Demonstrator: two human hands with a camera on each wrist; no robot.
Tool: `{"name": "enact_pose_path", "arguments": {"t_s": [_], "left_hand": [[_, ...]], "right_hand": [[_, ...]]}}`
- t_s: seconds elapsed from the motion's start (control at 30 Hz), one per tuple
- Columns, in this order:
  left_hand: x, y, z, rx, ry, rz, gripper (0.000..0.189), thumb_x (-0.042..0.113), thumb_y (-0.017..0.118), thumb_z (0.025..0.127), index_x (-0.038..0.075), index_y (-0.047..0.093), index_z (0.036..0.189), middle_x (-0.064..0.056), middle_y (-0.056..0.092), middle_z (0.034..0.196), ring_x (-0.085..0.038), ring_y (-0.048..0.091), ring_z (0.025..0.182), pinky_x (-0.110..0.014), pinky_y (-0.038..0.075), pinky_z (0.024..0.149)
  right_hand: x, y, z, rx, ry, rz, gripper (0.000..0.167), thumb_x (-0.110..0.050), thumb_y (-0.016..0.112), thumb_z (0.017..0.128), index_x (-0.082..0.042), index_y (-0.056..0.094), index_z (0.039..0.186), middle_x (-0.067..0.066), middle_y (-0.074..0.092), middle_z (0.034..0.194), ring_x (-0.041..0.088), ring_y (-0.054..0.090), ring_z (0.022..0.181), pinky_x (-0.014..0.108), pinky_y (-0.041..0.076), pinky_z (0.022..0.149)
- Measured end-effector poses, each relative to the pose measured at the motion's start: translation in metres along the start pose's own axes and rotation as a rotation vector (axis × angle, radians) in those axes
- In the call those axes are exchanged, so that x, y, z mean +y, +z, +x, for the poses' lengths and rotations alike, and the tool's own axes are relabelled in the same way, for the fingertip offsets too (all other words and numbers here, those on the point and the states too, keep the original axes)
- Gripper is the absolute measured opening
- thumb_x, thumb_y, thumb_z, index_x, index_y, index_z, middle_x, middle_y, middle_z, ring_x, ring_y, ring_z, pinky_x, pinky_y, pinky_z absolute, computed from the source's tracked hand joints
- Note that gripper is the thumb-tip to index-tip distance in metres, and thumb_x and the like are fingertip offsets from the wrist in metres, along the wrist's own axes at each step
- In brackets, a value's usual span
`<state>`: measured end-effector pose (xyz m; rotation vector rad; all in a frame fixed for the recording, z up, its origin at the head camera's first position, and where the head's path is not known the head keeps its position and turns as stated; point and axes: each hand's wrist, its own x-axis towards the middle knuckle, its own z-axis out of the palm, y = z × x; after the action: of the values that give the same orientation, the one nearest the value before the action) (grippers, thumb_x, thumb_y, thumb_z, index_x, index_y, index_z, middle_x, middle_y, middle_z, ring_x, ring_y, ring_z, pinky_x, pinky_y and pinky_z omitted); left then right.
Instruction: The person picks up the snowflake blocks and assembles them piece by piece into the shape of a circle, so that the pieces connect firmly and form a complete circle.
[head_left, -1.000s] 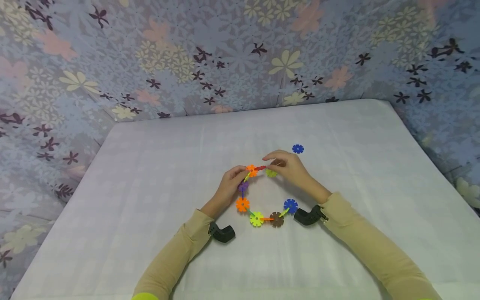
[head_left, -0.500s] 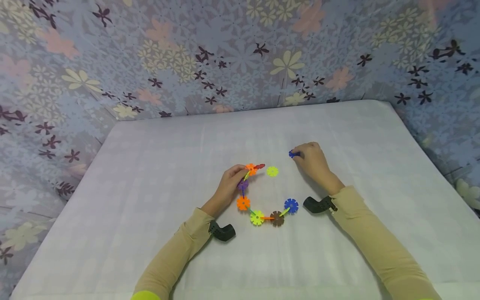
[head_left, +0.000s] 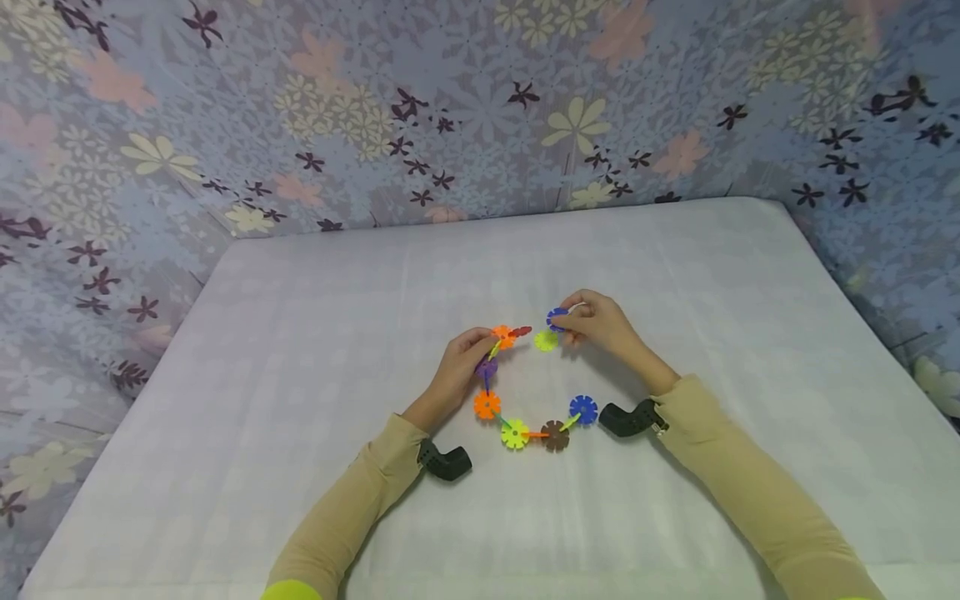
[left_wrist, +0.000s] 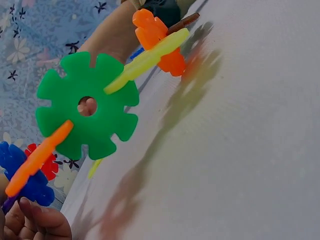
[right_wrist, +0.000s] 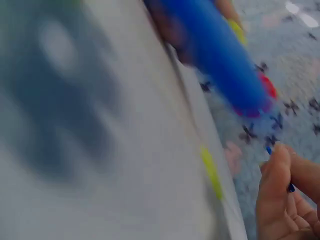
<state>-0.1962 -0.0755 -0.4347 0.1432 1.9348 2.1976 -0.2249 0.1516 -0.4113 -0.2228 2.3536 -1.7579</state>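
A curved chain of colourful notched plastic discs lies on the white cloth in the head view, linked slot to slot. My left hand [head_left: 456,367] grips its far left part, near a purple disc [head_left: 487,367] and an orange disc [head_left: 502,337]. A red disc [head_left: 521,332] sticks out from that end. My right hand [head_left: 606,330] pinches a loose blue disc [head_left: 556,318] just above a loose yellow-green disc [head_left: 546,340]. In the right wrist view the blue disc [right_wrist: 292,188] appears edge-on between thumb and fingers. A green disc [left_wrist: 100,130] fills much of the left wrist view.
The chain's other end, a second blue disc [head_left: 582,409], lies near the right wrist's black camera mount [head_left: 628,418]. Another black mount [head_left: 446,462] sits on the left wrist. Flowered fabric [head_left: 465,108] rises behind the table [head_left: 315,333].
My right hand has left the yellow-green disc, picked up the loose blue disc at the back right, and brought it left toward the red end. My left hand stays on the chain.
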Motion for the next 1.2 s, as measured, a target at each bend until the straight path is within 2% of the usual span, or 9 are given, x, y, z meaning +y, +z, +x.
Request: {"name": "enact_pose_path", "arguments": {"t_s": [0.1, 0.23, 0.37, 0.53, 0.8, 0.93, 1.2], "left_hand": [[0.0, 0.0, 0.0, 0.003, -0.013, -0.01, 0.015, 0.008, 0.052, 0.09, -0.006, 0.057, 0.089, -0.002, 0.05, 0.07, -0.008, 0.043, 0.054, -0.019, 0.037, 0.052], [0.001, 0.0, 0.0, 0.0, -0.018, -0.018, 0.013, 0.008, 0.051, 0.09, -0.005, 0.057, 0.089, -0.002, 0.05, 0.068, -0.008, 0.043, 0.051, -0.019, 0.037, 0.05], [0.001, 0.0, 0.001, -0.002, -0.012, 0.005, 0.015, 0.008, 0.052, 0.09, -0.006, 0.057, 0.09, -0.002, 0.05, 0.069, -0.007, 0.044, 0.055, -0.019, 0.038, 0.052], [0.0, 0.0, 0.001, -0.005, -0.016, 0.018, 0.017, 0.009, 0.052, 0.09, -0.007, 0.057, 0.091, -0.001, 0.05, 0.07, -0.007, 0.043, 0.055, -0.02, 0.038, 0.053], [0.001, 0.0, 0.0, 0.014, -0.028, 0.02, 0.017, 0.008, 0.05, 0.091, -0.007, 0.056, 0.093, -0.002, 0.048, 0.068, -0.007, 0.042, 0.051, -0.019, 0.037, 0.049], [0.002, -0.001, 0.0, 0.025, -0.031, 0.03, 0.017, 0.008, 0.05, 0.091, -0.008, 0.056, 0.093, -0.002, 0.048, 0.066, -0.007, 0.041, 0.049, -0.019, 0.037, 0.047], [0.001, -0.002, 0.0, -0.016, -0.007, 0.028, 0.019, 0.008, 0.048, 0.092, -0.01, 0.054, 0.092, -0.002, 0.047, 0.066, -0.007, 0.042, 0.05, -0.02, 0.037, 0.048]], "right_hand": [[-0.001, 0.012, -0.002, -0.071, 0.019, 0.143, 0.024, -0.004, 0.058, 0.086, 0.011, 0.048, 0.103, 0.017, 0.061, 0.075, 0.017, 0.061, 0.06, 0.032, 0.05, 0.061], [-0.002, 0.019, -0.004, -0.107, 0.017, 0.185, 0.025, -0.002, 0.052, 0.09, 0.016, 0.047, 0.107, 0.024, 0.061, 0.084, 0.018, 0.062, 0.065, 0.033, 0.05, 0.065], [-0.004, 0.022, -0.006, -0.082, 0.01, 0.214, 0.026, -0.002, 0.051, 0.09, 0.015, 0.044, 0.109, 0.023, 0.061, 0.082, 0.017, 0.062, 0.062, 0.031, 0.05, 0.062], [-0.004, 0.027, -0.007, -0.056, -0.02, 0.268, 0.017, 0.002, 0.051, 0.089, 0.008, 0.039, 0.099, 0.017, 0.061, 0.073, 0.016, 0.061, 0.058, 0.03, 0.05, 0.058], [-0.005, 0.029, -0.009, -0.053, -0.015, 0.369, 0.026, 0.009, 0.05, 0.086, 0.015, 0.039, 0.108, 0.018, 0.057, 0.084, 0.015, 0.062, 0.069, 0.03, 0.049, 0.07], [-0.003, 0.03, -0.009, -0.071, -0.016, 0.443, 0.02, 0.012, 0.049, 0.085, 0.015, 0.039, 0.102, 0.013, 0.059, 0.079, 0.016, 0.063, 0.068, 0.03, 0.049, 0.069], [0.002, 0.032, -0.01, -0.081, -0.044, 0.545, 0.015, 0.015, 0.048, 0.084, 0.013, 0.04, 0.097, 0.011, 0.062, 0.075, 0.016, 0.063, 0.067, 0.029, 0.049, 0.068]]}}
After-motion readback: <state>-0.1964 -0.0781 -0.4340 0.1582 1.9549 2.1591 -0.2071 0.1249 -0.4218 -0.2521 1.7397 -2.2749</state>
